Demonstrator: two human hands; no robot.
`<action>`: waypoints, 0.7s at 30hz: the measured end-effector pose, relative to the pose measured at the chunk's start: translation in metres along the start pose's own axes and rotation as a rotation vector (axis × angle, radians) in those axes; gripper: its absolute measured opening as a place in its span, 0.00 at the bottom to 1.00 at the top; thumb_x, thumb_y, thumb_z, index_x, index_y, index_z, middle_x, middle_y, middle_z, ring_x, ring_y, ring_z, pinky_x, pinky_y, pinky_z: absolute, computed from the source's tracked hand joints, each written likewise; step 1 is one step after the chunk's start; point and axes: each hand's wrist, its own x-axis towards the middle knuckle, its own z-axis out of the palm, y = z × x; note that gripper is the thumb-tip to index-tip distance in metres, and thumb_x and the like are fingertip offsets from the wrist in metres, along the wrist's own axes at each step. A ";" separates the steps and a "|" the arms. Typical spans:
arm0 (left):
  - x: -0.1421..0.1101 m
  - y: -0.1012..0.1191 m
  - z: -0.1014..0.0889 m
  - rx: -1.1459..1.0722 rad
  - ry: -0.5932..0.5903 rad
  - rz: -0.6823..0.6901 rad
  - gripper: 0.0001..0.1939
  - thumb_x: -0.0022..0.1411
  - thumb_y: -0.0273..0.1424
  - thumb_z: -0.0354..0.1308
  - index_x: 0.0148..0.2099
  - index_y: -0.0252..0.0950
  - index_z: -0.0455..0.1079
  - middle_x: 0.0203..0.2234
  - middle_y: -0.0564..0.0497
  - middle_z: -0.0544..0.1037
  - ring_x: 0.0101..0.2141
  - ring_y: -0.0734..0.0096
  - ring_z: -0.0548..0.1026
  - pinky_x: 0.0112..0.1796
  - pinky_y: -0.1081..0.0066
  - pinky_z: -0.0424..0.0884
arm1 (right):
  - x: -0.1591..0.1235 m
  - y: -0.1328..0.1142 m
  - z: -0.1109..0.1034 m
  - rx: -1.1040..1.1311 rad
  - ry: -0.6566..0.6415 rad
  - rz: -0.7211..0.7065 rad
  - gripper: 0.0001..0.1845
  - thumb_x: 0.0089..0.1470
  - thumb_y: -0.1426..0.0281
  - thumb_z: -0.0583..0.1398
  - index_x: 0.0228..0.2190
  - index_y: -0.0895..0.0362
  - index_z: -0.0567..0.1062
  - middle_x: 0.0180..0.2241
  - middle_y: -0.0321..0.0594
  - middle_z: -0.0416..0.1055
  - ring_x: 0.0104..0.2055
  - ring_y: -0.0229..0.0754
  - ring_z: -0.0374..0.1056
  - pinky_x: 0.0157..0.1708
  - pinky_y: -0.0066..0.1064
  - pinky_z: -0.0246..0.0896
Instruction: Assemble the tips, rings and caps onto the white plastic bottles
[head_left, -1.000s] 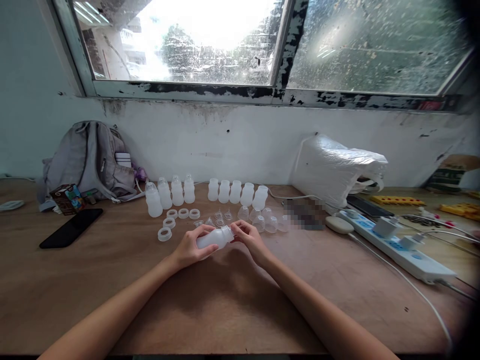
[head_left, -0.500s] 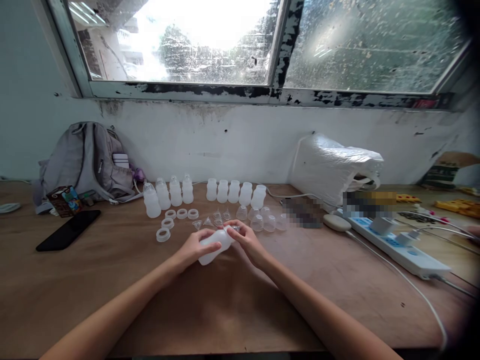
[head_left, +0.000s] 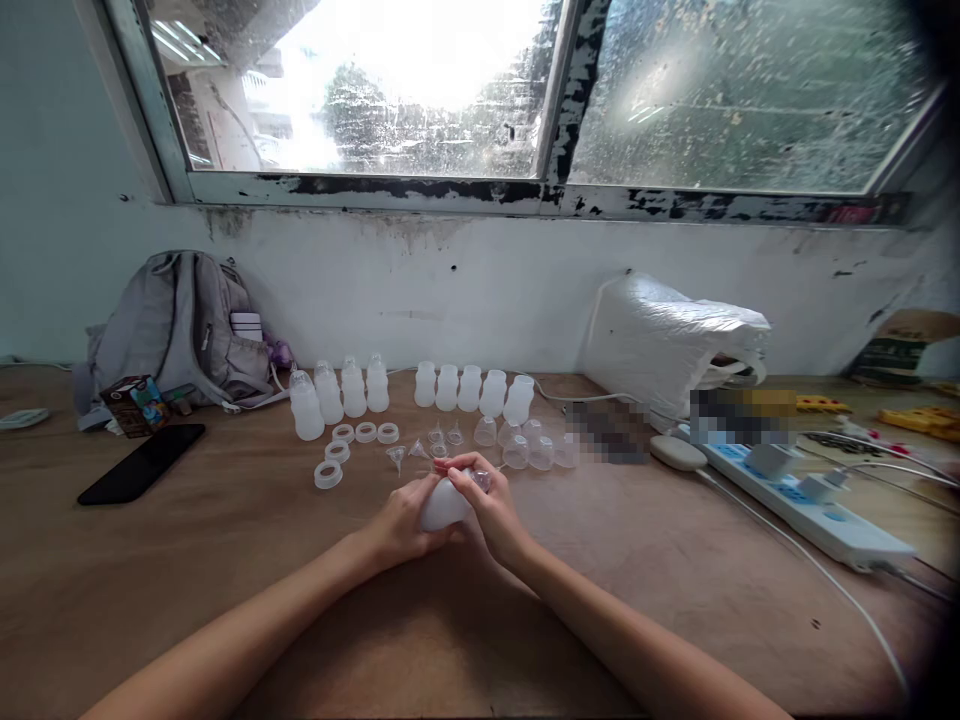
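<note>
A frosted white baby bottle (head_left: 445, 507) lies tilted between my two hands, just above the table. My left hand (head_left: 405, 522) is closed around its body. My right hand (head_left: 491, 505) grips the neck end, where a clear teat (head_left: 481, 480) pokes out by the fingers; the collar is mostly hidden. Beyond the hands lie several loose clear teats (head_left: 396, 457). White screw rings (head_left: 328, 474) form a bent row to the left, and clear dome caps (head_left: 516, 451) cluster to the right. Farther back stand capped bottles (head_left: 306, 408) and, right of them, open bottles (head_left: 493, 390).
A black phone (head_left: 141, 464), a small box (head_left: 135, 405) and a grey backpack (head_left: 176, 325) occupy the left side. On the right are a white plastic bag (head_left: 660, 335), a white oval device (head_left: 677, 452) and a power strip (head_left: 810, 505) with cables. A wall with a window rises behind.
The bottle has turned so its base points more toward me, and my left hand has shifted right, wrapping further around it. The view has tilted up slightly.
</note>
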 end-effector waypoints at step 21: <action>-0.003 0.012 0.009 0.052 0.005 -0.072 0.27 0.48 0.30 0.56 0.52 0.37 0.56 0.34 0.50 0.71 0.31 0.68 0.70 0.31 0.71 0.65 | 0.000 -0.004 0.000 0.113 -0.012 0.067 0.10 0.41 0.64 0.60 0.25 0.57 0.68 0.29 0.39 0.72 0.29 0.39 0.65 0.28 0.27 0.57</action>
